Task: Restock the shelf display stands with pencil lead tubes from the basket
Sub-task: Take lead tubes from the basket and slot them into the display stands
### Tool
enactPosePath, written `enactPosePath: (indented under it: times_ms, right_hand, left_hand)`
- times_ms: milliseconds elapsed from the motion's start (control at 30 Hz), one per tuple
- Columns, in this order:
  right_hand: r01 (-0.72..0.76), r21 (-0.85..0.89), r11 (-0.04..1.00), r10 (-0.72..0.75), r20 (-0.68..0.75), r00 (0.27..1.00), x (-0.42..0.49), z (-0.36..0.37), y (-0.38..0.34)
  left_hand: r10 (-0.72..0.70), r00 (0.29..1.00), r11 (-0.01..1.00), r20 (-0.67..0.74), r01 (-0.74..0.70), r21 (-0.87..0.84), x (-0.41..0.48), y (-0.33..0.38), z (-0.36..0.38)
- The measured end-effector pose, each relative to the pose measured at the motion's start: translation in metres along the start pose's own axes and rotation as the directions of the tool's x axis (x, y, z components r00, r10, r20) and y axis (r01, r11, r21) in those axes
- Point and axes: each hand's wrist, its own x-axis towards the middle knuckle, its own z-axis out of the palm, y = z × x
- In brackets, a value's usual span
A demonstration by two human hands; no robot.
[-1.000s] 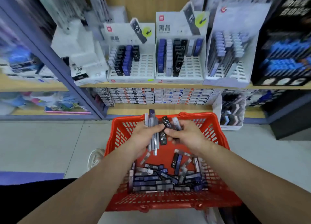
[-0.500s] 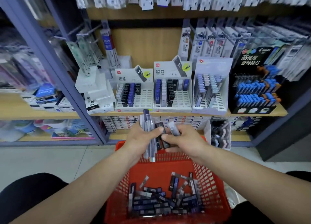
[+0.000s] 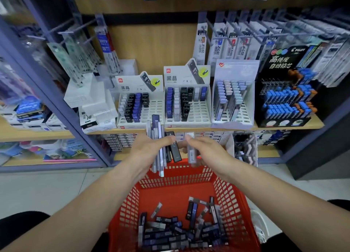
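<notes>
Shelf point(image 3: 113, 131) ahead: left hand point(image 3: 149, 151) grips tubes point(image 3: 156, 126), right hand point(image 3: 206, 151) pinches grey tube point(image 3: 191, 154).

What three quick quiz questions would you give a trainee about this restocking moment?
1. True or false: the left hand grips a bundle of lead tubes.
2. The right hand pinches: A) a pale tube; B) a hanging packet; C) nothing.
3. Fill in: the loose tubes lie in the red ___.
Key: 1 true; 2 A; 3 basket.
</notes>
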Motion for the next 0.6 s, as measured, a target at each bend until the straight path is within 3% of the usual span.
enactPosePath:
  times_ms: [267, 467, 600]
  right_hand:
    - [0.179, -0.143, 0.973, -0.191, -0.076, 0.979, 0.020, -0.029, -0.014]
    - [0.135, 0.061, 0.989, -0.128, -0.110, 0.986, 0.025, -0.038, -0.021]
    - [0.161, -0.046, 0.986, -0.165, -0.077, 0.983, 0.027, -0.034, -0.019]
  left_hand:
    - [0.067, 0.998, 0.997, 0.006, -0.067, -0.024, 0.020, -0.002, 0.010]
    - [0.071, 0.997, 0.997, 0.004, -0.071, -0.009, 0.017, 0.009, 0.015]
    - [0.094, 0.995, 0.995, -0.024, -0.093, 0.018, 0.012, 0.016, 0.010]
